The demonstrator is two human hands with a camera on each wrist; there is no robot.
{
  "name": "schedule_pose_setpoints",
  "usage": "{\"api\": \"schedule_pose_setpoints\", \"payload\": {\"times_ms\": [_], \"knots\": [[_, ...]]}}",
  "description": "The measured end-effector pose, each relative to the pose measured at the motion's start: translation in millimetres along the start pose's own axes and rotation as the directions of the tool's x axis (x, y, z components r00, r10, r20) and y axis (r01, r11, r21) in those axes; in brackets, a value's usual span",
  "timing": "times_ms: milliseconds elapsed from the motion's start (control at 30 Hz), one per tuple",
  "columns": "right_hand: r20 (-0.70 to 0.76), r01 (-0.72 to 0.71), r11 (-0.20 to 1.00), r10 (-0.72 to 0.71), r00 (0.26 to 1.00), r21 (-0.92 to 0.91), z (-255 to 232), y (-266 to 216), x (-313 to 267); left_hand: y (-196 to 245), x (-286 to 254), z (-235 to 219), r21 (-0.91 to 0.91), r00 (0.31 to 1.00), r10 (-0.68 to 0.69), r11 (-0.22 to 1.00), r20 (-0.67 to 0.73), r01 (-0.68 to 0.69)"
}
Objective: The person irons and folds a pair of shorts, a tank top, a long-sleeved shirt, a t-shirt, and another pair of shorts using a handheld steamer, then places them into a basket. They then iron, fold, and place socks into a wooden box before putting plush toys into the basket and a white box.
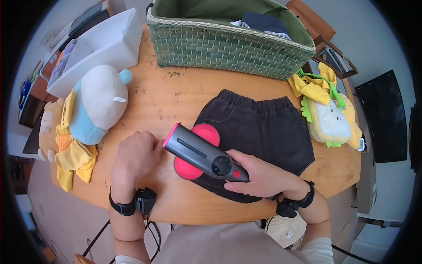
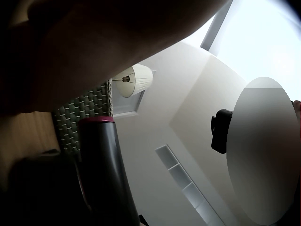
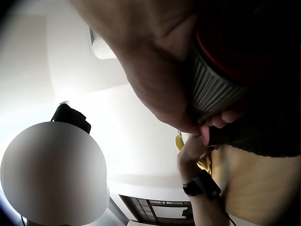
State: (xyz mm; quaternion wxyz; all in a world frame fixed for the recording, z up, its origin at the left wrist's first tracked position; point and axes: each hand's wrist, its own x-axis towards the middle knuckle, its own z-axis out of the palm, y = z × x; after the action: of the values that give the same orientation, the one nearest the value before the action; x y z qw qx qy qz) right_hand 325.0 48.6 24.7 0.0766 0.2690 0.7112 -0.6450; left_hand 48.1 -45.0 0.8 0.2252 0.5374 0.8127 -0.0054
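My right hand [image 1: 266,176] grips the handle end of a dark grey handheld device [image 1: 189,149] with a pink tip, a round button panel and a red button. Two pink round parts [image 1: 205,133] show from beneath its barrel. The device overlaps a pair of black shorts [image 1: 263,127] with an elastic waist, spread on the table. My left hand [image 1: 138,154] is curled, knuckles up, right beside the pink tip; its fingertips are hidden, so I cannot tell whether they hold anything. In the right wrist view, a ribbed grey part [image 3: 214,89] with a red rim shows beside the right hand.
A green woven basket [image 1: 228,50] with folded cloth inside stands at the back of the wooden table [image 1: 154,97]. A white bin [image 1: 103,48] is at back left. Plush toys [image 1: 99,105] and yellow cloth [image 1: 77,156] lie left; another plush [image 1: 327,121] lies right.
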Motion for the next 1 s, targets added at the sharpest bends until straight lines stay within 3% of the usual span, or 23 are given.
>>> {"api": "schedule_pose_setpoints", "payload": {"times_ms": [100, 200, 233, 267, 300, 367, 400, 533, 600, 667, 733, 800, 933, 1000], "knots": [[-0.007, 0.069, 0.997, -0.069, 0.998, -0.018, 2, 4, 2, -4, -2, 6, -0.057, 0.991, 0.058, 0.996, -0.121, -0.066], [-0.019, 0.039, 0.999, -0.039, 0.999, 0.011, 1, -9, -11, -4, 0, 6, -0.023, 0.992, 0.058, 0.998, -0.115, -0.061], [-0.011, -0.064, 0.997, 0.064, 0.998, 0.05, -3, -16, -20, -1, 1, 4, -0.022, 0.991, 0.064, 0.998, -0.116, -0.067], [0.002, -0.169, 0.982, 0.169, 0.986, 0.089, -7, -18, -29, 1, 1, 2, -0.047, 0.998, 0.041, 0.998, -0.057, -0.044], [-0.003, -0.172, 0.981, 0.173, 0.985, 0.09, -10, -14, -39, 4, 0, -1, -0.072, 1.0, 0.019, 0.997, 0.002, -0.019], [-0.093, 0.052, 0.999, -0.051, 0.994, 0.003, -12, 0, -63, 17, -5, -8, -0.103, 0.998, 0.064, 0.993, 0.02, -0.061], [-0.094, 0.05, 0.999, -0.05, 0.994, 0.003, -13, 4, -75, 22, -8, -11, -0.133, 0.994, 0.1, 0.987, 0.036, -0.095], [-0.123, -0.062, 0.996, 0.069, 0.99, 0.059, -9, 34, -121, 28, -12, -9, -0.228, 0.974, 0.183, 0.962, 0.134, -0.15], [-0.113, -0.092, 0.991, 0.103, 0.988, 0.096, -2, 51, -138, 26, -12, -6, -0.111, 0.958, 0.211, 0.975, 0.195, -0.192], [-0.076, -0.212, 0.975, 0.217, 0.973, 0.067, 4, 63, -150, 25, -10, 1, -0.116, 0.963, 0.21, 0.974, 0.17, -0.192], [-0.087, -0.188, 0.979, 0.195, 0.977, 0.078, 8, 60, -161, 25, -10, 4, -0.111, 0.967, 0.213, 0.974, 0.142, -0.198], [-0.028, -0.285, 0.958, 0.284, 0.958, -0.036, 9, 57, -173, 28, -11, 4, -0.106, 0.975, 0.177, 0.981, 0.133, -0.163], [-0.078, -0.216, 0.974, 0.212, 0.974, -0.061, 15, 75, -195, 34, -16, -2, -0.042, 0.977, 0.132, 0.991, 0.166, -0.126], [-0.132, -0.106, 0.97, 0.137, 0.982, 0.22, 19, 102, -212, 37, -21, 0, 0.011, 0.983, 0.129, 0.991, 0.129, -0.132]]}}
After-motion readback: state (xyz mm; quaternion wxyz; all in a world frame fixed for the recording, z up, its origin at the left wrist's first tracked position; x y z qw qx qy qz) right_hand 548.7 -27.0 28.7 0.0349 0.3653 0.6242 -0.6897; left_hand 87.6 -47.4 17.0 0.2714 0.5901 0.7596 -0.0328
